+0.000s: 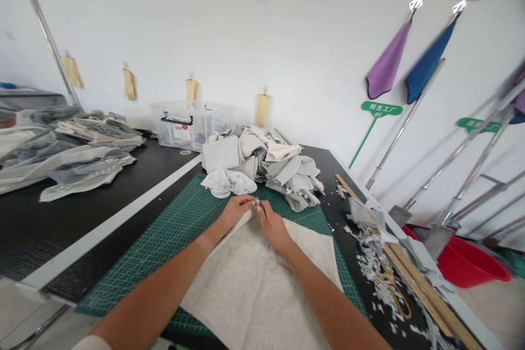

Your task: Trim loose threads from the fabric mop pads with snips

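A large off-white cloth (250, 290) spreads over the green cutting mat (151, 240) and hangs toward me at the near side. At its far edge, my left hand (237, 212) pinches the fabric between thumb and fingers. Close beside it, my right hand (272, 228) is closed on the same edge, the fingertips of both hands nearly touching. A small greyish bit shows between the fingertips, too small to make out. Just beyond the hands lie a crumpled white cloth (228, 181) and a heap of grey and cream fabric pieces (287, 167).
Wooden strips (414, 273), yellow-handled scissors (396, 295) and white scraps (373, 257) line the black table's right side. More fabric (90, 167) is piled left, beyond a white divider strip (123, 219). A clear plastic box (176, 126) stands by the wall; a red basin (471, 262) sits lower right.
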Available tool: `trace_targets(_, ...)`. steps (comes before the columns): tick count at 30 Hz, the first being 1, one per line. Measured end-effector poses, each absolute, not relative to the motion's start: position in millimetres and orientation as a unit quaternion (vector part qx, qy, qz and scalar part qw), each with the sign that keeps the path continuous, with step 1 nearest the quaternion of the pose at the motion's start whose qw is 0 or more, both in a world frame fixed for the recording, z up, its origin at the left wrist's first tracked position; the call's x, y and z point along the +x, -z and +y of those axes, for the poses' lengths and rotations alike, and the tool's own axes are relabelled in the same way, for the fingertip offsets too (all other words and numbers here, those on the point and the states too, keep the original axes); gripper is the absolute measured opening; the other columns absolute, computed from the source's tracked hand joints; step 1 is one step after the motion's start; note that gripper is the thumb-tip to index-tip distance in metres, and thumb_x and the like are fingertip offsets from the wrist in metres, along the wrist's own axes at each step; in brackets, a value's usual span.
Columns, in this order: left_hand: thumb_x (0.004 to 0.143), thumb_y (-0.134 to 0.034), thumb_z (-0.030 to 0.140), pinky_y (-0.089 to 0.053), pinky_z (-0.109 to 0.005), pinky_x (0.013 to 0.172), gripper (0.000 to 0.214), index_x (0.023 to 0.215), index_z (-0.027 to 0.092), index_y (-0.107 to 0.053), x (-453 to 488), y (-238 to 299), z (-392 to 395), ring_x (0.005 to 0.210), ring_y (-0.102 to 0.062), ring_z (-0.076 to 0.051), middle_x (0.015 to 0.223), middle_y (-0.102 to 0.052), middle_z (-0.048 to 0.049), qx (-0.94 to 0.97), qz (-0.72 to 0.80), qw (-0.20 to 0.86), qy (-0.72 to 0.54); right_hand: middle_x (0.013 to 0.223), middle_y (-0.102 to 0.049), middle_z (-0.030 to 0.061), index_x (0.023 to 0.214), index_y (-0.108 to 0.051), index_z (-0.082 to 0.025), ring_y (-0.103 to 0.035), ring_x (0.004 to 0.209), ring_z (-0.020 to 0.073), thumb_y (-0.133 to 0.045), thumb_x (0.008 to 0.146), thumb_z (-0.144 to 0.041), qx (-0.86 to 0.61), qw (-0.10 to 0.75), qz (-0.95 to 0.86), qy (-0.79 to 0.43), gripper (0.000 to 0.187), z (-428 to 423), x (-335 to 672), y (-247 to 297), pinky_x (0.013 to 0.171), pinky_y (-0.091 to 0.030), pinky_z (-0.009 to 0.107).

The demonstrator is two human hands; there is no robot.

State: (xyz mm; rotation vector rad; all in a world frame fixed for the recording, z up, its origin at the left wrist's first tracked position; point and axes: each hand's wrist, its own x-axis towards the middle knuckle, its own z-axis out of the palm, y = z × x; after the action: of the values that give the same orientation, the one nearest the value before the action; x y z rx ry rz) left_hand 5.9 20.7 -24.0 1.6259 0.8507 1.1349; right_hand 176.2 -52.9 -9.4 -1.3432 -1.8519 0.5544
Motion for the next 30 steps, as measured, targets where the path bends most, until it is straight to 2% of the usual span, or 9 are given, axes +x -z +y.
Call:
trace_targets(5, 0.084, -0.064, 0.042, -0.050, -0.032, 0.083, 0.033, 0.097, 0.014, -0.077, 4.9, 24.2, 20.1, 0.087, -0.067, -0.023, 0.093, -0.076, -0.0085, 0.672, 0.354, 0.457, -0.463, 0.092, -0.067, 0.0039, 0.120, -0.050, -0.027, -0.065, 0.076, 0.0210, -0.030, 0.105, -0.049, -0.528, 0.378, -0.731, -0.208, 0.033, -52.5, 175.7, 10.2, 0.068, -0.037, 0.026)
trace_targets(9, 0.084, -0.064, 0.042, -0.050, -0.031, 0.083, 0.033, 0.096, 0.014, -0.077, 5.0, 25.7, 19.5, 0.089, -0.067, -0.023, 0.094, -0.076, -0.0085, 0.675, 0.358, 0.447, -0.466, 0.085, -0.065, 0.0035, 0.121, -0.049, -0.026, -0.063, 0.071, 0.0209, -0.029, 0.105, -0.049, -0.540, 0.362, -0.736, -0.190, 0.035, -52.1, 175.6, 10.9, 0.064, -0.035, 0.026)
trace_targets(23, 0.085, -0.063, 0.040, -0.051, -0.031, 0.080, 0.033, 0.096, 0.013, -0.076, 7.5, 25.4, 13.7, 0.085, -0.068, -0.022, 0.092, -0.076, -0.0091, 0.676, 0.372, 0.430, -0.468, 0.082, -0.065, 0.0023, 0.122, -0.047, -0.023, -0.063, 0.068, 0.0195, -0.025, 0.106, -0.045, -0.553, 0.326, -0.749, -0.164, 0.035, -53.0, 175.9, 9.0, 0.060, -0.034, 0.024)
trace_targets(30, 0.084, -0.063, 0.042, -0.051, -0.030, 0.081, 0.034, 0.095, 0.013, -0.076, 9.0, 26.3, 13.4, 0.086, -0.068, -0.022, 0.092, -0.076, -0.0083, 0.669, 0.373, 0.439, -0.471, 0.093, -0.068, 0.0053, 0.123, -0.047, -0.023, -0.066, 0.076, 0.0203, -0.025, 0.107, -0.042, -0.547, 0.331, -0.753, -0.154, 0.033, -51.7, 175.8, 11.2, 0.066, -0.037, 0.025)
